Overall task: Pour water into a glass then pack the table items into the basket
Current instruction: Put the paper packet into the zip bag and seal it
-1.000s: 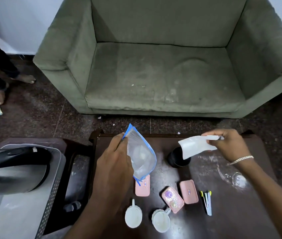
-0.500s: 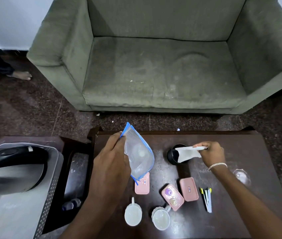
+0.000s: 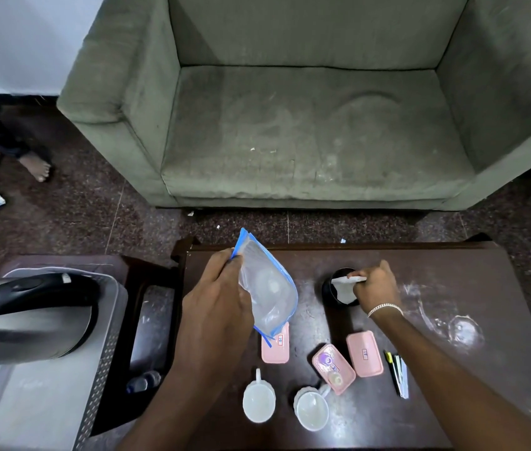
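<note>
1. Dark wooden table in front of a green sofa carries the work.
2. Right hand pinches a white sachet into the dark cup at 12 o'clock.
3. Left hand grips an open zip bag at 10 o'clock.
4. Packing looks barely begun: pink cases, white cups and pens lie loose from 5 to 6 o'clock.
5. No basket identifiable; the table's 3 o'clock side offers room.

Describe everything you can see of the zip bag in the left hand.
The clear plastic zip bag with blue edging hangs tilted above the dark wooden table, pinched at its upper corner by the left hand. A pale round item shows faintly inside. Its lower corner overlaps a pink rectangular box; contact cannot be told.
</note>
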Demonstrator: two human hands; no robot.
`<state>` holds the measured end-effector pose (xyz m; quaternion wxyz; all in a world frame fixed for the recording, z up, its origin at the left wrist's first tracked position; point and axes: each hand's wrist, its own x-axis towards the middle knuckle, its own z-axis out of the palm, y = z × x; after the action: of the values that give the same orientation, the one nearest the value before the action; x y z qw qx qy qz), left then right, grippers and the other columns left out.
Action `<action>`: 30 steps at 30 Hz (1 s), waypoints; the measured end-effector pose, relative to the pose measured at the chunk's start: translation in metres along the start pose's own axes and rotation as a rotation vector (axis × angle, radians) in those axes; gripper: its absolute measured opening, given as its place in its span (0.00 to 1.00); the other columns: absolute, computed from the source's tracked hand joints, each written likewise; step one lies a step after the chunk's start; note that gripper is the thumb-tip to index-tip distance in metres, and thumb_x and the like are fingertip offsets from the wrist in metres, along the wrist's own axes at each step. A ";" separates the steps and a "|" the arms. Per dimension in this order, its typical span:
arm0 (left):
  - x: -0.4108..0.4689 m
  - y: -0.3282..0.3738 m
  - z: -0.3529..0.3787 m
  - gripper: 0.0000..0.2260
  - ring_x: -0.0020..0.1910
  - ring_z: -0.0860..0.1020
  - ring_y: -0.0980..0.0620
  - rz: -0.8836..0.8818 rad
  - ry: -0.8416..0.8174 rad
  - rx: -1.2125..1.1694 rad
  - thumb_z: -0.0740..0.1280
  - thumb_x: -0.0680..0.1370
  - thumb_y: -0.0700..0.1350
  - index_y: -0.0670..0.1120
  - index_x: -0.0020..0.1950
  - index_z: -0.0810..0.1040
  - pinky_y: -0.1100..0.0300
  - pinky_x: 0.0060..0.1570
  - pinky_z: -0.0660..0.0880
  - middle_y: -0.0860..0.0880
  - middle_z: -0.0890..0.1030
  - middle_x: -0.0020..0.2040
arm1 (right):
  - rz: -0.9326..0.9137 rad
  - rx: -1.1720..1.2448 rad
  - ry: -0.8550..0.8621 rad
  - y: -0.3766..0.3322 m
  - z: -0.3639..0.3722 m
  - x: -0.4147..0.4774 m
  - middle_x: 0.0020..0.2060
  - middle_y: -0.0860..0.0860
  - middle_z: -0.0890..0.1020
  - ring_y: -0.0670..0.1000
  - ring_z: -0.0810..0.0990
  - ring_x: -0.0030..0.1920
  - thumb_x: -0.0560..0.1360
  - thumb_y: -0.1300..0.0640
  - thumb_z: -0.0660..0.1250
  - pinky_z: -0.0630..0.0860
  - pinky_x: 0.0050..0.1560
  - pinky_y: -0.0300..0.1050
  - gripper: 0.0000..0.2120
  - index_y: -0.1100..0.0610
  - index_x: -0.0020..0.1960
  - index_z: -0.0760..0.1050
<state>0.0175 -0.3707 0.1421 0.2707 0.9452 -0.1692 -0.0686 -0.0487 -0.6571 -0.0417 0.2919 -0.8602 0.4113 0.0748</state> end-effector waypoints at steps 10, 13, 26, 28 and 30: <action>-0.003 0.003 -0.005 0.17 0.44 0.81 0.46 -0.099 0.059 -0.155 0.69 0.75 0.38 0.45 0.64 0.79 0.46 0.50 0.79 0.55 0.73 0.59 | -0.394 0.498 0.237 -0.066 -0.082 -0.100 0.63 0.48 0.71 0.53 0.73 0.61 0.73 0.56 0.72 0.75 0.59 0.57 0.27 0.41 0.69 0.71; -0.001 0.008 -0.004 0.14 0.41 0.80 0.46 -0.110 0.058 -0.188 0.69 0.76 0.39 0.45 0.61 0.79 0.45 0.50 0.78 0.55 0.71 0.56 | -0.765 0.425 0.190 -0.102 -0.104 -0.162 0.70 0.50 0.70 0.56 0.69 0.69 0.74 0.39 0.69 0.72 0.61 0.51 0.21 0.43 0.65 0.76; 0.008 -0.007 0.006 0.30 0.50 0.81 0.58 -0.105 0.188 -0.707 0.73 0.73 0.59 0.60 0.75 0.71 0.67 0.48 0.78 0.54 0.78 0.62 | -0.723 0.019 -0.084 -0.138 -0.112 -0.146 0.52 0.51 0.80 0.54 0.81 0.50 0.76 0.58 0.72 0.76 0.51 0.47 0.03 0.58 0.47 0.82; 0.014 -0.028 0.007 0.44 0.63 0.77 0.55 -0.202 0.063 -0.751 0.72 0.68 0.66 0.61 0.81 0.60 0.58 0.61 0.77 0.53 0.75 0.70 | -0.740 0.098 -0.151 -0.137 -0.127 -0.136 0.51 0.50 0.81 0.49 0.81 0.50 0.76 0.57 0.73 0.75 0.55 0.45 0.06 0.59 0.43 0.83; 0.021 -0.051 0.009 0.50 0.73 0.71 0.52 -0.208 -0.148 -0.683 0.72 0.65 0.67 0.56 0.83 0.55 0.48 0.74 0.68 0.51 0.75 0.72 | -0.741 0.152 -0.238 -0.137 -0.142 -0.125 0.51 0.48 0.81 0.45 0.81 0.51 0.76 0.56 0.73 0.75 0.56 0.45 0.08 0.59 0.40 0.82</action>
<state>0.0494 -0.3416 0.1068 0.5494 0.8049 -0.0585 -0.2166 -0.0431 -0.5868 0.1814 0.4077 -0.9116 0.0405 0.0328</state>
